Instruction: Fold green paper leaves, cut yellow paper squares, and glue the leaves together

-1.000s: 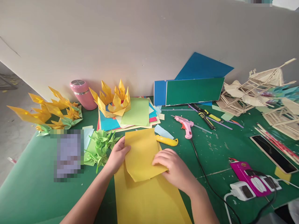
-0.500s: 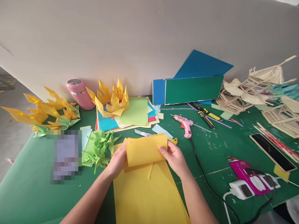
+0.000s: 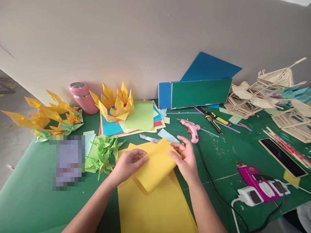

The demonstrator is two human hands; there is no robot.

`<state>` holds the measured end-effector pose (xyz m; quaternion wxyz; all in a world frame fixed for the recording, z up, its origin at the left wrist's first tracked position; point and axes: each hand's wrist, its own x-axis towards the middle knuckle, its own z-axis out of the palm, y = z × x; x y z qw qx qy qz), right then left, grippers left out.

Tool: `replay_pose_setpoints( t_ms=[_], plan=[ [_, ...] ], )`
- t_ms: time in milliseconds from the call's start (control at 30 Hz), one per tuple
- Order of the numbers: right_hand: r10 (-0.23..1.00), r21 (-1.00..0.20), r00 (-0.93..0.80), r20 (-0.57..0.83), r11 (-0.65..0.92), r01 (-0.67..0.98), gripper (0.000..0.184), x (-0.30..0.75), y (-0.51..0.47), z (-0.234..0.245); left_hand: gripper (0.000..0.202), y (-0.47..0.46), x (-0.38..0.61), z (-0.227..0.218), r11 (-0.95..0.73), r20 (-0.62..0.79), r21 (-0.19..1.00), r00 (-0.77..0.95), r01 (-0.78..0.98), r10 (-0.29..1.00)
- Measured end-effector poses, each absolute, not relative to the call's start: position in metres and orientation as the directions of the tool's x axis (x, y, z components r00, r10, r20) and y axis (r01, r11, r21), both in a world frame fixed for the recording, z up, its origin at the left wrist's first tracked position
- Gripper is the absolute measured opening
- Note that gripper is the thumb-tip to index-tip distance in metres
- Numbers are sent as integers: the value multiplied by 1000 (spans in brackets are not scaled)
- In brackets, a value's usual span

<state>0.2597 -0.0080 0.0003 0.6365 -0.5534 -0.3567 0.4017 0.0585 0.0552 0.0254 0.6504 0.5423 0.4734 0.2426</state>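
Both my hands hold a small yellow paper piece (image 3: 156, 165) just above a larger yellow sheet (image 3: 153, 207) that lies on the green table (image 3: 31, 200). My left hand (image 3: 128, 163) grips its left edge, thumb on top. My right hand (image 3: 186, 158) pinches its upper right corner, index finger raised. The piece is tilted, its lower end curling toward me. A utility knife blade (image 3: 149, 138) shows just behind the paper.
Green origami pieces (image 3: 103, 155) lie left of my hands. A stack of coloured paper (image 3: 138, 118) with a yellow paper crown (image 3: 115, 103), a pink bottle (image 3: 82, 97), a pink glue gun (image 3: 191, 129), its cord, a power strip (image 3: 261, 191), a phone (image 3: 282, 158) and stick models (image 3: 267, 94) surround them.
The small yellow piece was turned from lying level between my hands to a diagonal tilt. My right hand slid to its upper corner and my left hand moved over its left edge.
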Motion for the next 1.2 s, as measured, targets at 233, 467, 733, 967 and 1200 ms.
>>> replay_pose_setpoints(
  t_ms=[233,467,733,967,1200],
  plan=[
    [969,-897,128,-211,-141,-418,90,244,-10,7,47,44,74,25,392,-354,919,334,-49,873],
    [916,-894,236,-325,-215,-394,58,219,-9,1,40,40,77,16,319,-304,947,260,-18,916],
    [919,-912,261,-295,-189,-363,60,216,-8,-3,26,43,77,12,81,-71,995,142,-63,987],
    [925,-920,260,-277,-177,-349,60,215,-8,-3,17,42,75,10,46,-43,999,135,-17,990],
    [922,-935,282,-265,-174,-308,59,216,-8,-6,17,41,76,11,59,-62,998,125,29,990]
  ],
)
